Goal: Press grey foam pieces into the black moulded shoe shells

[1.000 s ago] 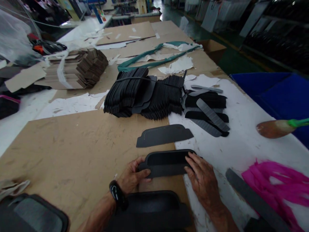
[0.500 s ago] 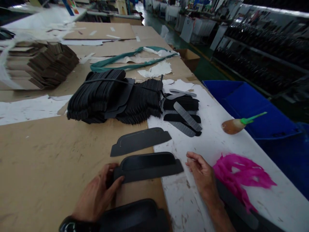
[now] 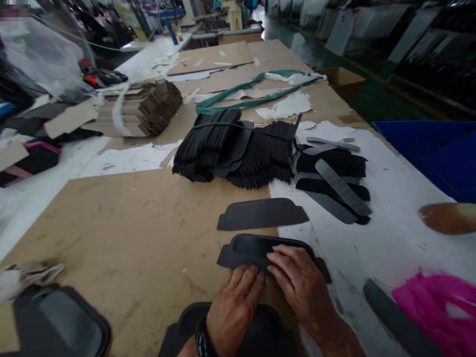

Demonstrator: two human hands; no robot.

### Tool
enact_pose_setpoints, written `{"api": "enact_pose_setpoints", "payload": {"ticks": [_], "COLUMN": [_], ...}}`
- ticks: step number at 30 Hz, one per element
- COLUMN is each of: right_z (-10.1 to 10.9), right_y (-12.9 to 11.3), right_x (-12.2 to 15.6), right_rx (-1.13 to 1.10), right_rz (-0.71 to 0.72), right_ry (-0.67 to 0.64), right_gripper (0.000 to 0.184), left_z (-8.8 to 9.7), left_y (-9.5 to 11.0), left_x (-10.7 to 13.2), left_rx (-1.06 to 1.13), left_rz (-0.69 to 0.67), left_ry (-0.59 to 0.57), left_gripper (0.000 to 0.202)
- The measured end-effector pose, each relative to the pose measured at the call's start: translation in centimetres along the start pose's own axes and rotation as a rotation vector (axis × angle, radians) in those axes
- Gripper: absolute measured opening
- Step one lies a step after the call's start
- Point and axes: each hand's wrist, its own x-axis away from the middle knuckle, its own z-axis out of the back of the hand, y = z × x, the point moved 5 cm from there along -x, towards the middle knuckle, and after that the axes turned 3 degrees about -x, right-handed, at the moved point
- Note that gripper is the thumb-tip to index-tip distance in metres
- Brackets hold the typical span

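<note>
Both my hands lie on a black moulded panel (image 3: 269, 249) with a raised, hollowed middle, at the edge of the brown cardboard sheet (image 3: 122, 233). My left hand (image 3: 234, 307) presses its near edge, and my right hand (image 3: 301, 285) covers its right part, fingers curled over it. Under my left wrist lies another black moulded piece (image 3: 238, 327). Just beyond my hands rests a flat dark grey cut piece (image 3: 260, 214). Farther on sits a large strapped stack of black cut pieces (image 3: 232, 151), with grey strips and black pieces (image 3: 330, 183) to its right.
A white sheet (image 3: 390, 248) covers the table's right side, with pink strips (image 3: 435, 307) and a dark grey strip (image 3: 394, 317) on it. A blue bin (image 3: 427, 158) stands beyond the table edge. A bundled cardboard stack (image 3: 141, 111) and a green strip (image 3: 256, 89) lie farther along.
My right hand has moved from the white sheet onto the black moulded panel, and my left hand has shifted onto its near edge. The view has swung slightly.
</note>
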Motion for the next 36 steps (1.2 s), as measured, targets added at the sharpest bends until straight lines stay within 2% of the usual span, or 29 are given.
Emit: {"api": "enact_pose_setpoints", "payload": {"ticks": [3, 7, 13, 21, 26, 36], "right_z": [-2.2, -3.8, -4.7, -5.2, -5.2, -5.0], "right_y": [-1.1, -0.9, -0.6, -0.5, -0.6, -0.7], "right_x": [-2.1, -3.3, -3.1, -2.8, -2.9, -3.1], "right_rx": [-0.003, 0.069, 0.125, 0.126, 0.129, 0.051], "right_rz": [0.096, 0.126, 0.106, 0.123, 0.126, 0.068], "right_ry": [-0.086, -0.134, -0.190, -0.164, -0.162, -0.162], "right_gripper": [0.019, 0.020, 0.021, 0.023, 0.023, 0.020], "left_z": [0.0, -0.8, -1.1, -1.6, -1.4, -1.0], "left_y": [-0.3, -1.0, -1.7, -2.0, -2.1, -2.3], "left_x": [0.9, 2.0, 2.2, 2.3, 2.1, 1.9], "left_rx": [-0.052, -0.103, -0.057, -0.014, -0.035, 0.046], "left_rz": [0.026, 0.050, 0.047, 0.093, 0.052, 0.061], "left_ry": [0.002, 0.005, 0.106, 0.284, 0.204, 0.187], "left_gripper": [0.039, 0.048, 0.043, 0.033, 0.033, 0.035]}}
